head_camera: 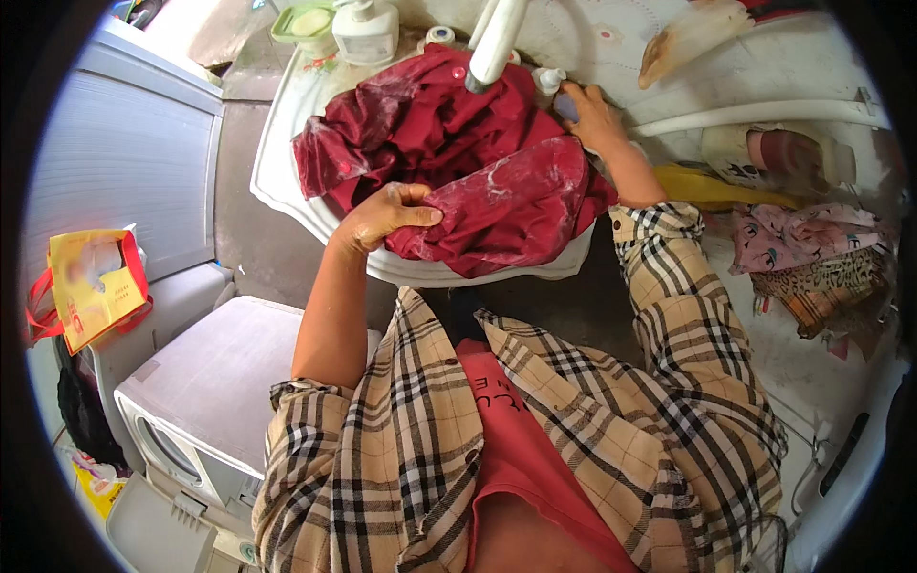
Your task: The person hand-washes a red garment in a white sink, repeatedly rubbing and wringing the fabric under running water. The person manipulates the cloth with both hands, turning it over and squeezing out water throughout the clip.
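Observation:
A wet dark-red garment (458, 136) with snap buttons and whitish streaks of suds is heaped over a white washbasin (279, 172). My left hand (390, 215) pinches a fold of it at the near side, thumb on top. At the basin's back right corner, my right hand (598, 118) has its thumb and fingers around a bluish-grey object (566, 107), perhaps a bar of soap; the hand covers part of it. Above the garment juts a white faucet (494, 50). Beside the right hand is a small white pump-top bottle (549, 80).
A white pump bottle (365, 32) and a green soap dish (304, 29) stand at the back left rim. A white hose (752, 114) runs along the right wall, near hanging cloths (809, 236). A white washing machine (215, 372) is at lower left, below a yellow bag (97, 286).

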Tool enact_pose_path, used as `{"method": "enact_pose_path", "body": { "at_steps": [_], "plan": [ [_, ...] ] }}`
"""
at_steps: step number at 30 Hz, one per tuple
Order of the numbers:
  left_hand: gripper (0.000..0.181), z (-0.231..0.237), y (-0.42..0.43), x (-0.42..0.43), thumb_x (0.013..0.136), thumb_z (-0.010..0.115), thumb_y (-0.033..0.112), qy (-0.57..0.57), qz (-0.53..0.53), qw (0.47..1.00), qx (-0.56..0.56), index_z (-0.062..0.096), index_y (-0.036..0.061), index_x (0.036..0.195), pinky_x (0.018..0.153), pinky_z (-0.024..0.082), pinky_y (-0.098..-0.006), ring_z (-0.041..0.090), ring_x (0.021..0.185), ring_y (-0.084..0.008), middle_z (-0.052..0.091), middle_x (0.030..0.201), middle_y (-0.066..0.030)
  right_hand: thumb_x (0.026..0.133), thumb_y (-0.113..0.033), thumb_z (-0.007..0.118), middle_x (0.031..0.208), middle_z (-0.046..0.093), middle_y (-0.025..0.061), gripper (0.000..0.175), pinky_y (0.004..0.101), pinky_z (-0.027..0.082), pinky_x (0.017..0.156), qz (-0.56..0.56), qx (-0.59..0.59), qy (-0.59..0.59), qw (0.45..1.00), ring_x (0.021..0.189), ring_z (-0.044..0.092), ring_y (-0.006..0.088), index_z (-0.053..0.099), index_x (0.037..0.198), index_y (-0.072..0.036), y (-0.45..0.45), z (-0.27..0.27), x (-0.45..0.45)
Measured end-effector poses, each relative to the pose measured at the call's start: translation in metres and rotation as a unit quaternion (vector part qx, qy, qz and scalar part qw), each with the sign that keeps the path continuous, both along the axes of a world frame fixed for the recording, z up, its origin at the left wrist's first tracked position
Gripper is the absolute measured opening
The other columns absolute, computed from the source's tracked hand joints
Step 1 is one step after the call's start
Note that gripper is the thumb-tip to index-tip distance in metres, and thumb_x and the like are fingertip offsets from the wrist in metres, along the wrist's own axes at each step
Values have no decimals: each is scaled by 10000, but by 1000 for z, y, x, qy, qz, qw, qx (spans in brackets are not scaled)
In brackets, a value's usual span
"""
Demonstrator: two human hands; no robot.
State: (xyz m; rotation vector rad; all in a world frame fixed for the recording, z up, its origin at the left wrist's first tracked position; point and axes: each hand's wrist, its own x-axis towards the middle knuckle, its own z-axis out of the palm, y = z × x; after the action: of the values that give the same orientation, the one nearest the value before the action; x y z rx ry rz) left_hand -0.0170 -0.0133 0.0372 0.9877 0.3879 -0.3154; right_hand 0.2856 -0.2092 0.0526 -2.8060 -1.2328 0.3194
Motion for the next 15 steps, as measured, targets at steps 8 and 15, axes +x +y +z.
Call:
{"method": "enact_pose_path", "body": {
  "at_steps": [8,15],
  "plan": [
    [222,-12,-23,8,681,514,-136,-20,103,975,-194,546,52,794,634,496,-236,590,678,-114,620,804,-32,743,-170,683,1100,482,166,468,469,483,782,-41,11,-73,996,946,583,388,484,1165,-160,13,-7,3],
    [433,-19,-46,14,678,402,-116,28,201,942,-267,526,-18,1081,703,534,-292,618,800,-175,613,977,-99,691,-153,740,813,636,127,312,362,496,627,-225,347,16,910,709,629,266,581,947,-75,-7,-33,16]
  ]
}}
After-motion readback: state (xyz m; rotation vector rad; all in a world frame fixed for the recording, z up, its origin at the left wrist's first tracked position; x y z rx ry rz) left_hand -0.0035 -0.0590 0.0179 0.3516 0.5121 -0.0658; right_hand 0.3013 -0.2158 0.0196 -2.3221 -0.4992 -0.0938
